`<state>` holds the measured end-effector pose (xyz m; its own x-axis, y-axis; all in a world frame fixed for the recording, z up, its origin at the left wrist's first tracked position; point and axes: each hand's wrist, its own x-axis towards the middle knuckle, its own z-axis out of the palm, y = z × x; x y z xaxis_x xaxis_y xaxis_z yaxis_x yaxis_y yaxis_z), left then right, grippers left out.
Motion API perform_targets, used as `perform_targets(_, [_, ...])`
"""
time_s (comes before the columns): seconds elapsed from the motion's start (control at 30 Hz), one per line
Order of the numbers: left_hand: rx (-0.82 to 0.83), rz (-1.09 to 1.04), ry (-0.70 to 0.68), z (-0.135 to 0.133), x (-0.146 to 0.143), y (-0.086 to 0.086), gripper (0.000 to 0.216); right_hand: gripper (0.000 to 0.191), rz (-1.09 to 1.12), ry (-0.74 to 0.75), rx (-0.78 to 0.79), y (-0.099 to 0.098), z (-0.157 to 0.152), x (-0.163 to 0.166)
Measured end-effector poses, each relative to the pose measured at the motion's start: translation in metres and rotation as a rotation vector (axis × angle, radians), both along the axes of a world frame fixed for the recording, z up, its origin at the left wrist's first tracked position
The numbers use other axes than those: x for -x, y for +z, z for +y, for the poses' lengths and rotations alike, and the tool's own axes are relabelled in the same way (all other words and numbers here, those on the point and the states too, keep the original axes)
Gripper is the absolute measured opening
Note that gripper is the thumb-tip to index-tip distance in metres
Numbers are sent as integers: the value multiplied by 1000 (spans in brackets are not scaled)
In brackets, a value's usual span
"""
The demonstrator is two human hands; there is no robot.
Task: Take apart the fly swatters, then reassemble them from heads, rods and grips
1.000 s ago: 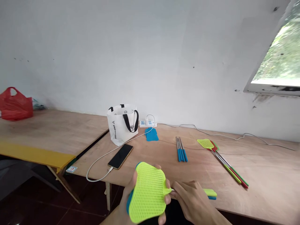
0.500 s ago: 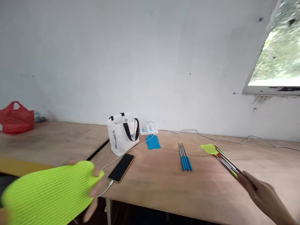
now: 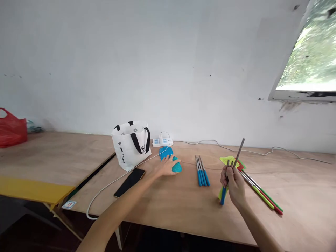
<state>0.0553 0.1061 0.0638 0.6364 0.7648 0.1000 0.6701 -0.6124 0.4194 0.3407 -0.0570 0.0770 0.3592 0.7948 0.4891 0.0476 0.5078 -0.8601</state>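
My left hand (image 3: 166, 166) reaches across the wooden table (image 3: 183, 203) and rests on a blue swatter head (image 3: 176, 167), next to another blue head (image 3: 166, 152) by the power strip; its fingers lie over the piece. My right hand (image 3: 234, 184) is closed round two swatter handles (image 3: 237, 157), metal rods with a blue and a yellow-green grip sticking out below the fist, held upright above the table. Three blue-gripped handles (image 3: 201, 171) lie between my hands. Assembled swatters (image 3: 249, 180) in yellow, red and green lie to the right.
A white tote bag (image 3: 131, 144) stands at the back left of the table, with a black phone (image 3: 129, 182) on a white cable in front of it. A power strip (image 3: 162, 141) sits by the wall. A red plastic bag (image 3: 12, 126) lies on the far left table.
The yellow-green swatter head has left my left hand, which now reaches forward onto the blue head. My right hand has swung in from the right, lifting two handles upright.
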Motion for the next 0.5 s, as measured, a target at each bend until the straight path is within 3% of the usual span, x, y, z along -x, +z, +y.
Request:
perform_targets(0.1, [85, 89, 46, 42, -6, -8, 78, 37, -13, -18, -7, -9, -1, 4])
perform_targets(0.2, [115, 98, 79, 65, -2, -14, 81, 37, -46, -32, -8, -15, -6, 7])
perform_targets(0.33, [139, 125, 89, 71, 10, -28, 86, 37, -50, -12, 23, -22, -12, 10])
perform_targets(0.5, [11, 246, 9, 58, 20, -39, 93, 37, 27, 6, 3, -24, -6, 9])
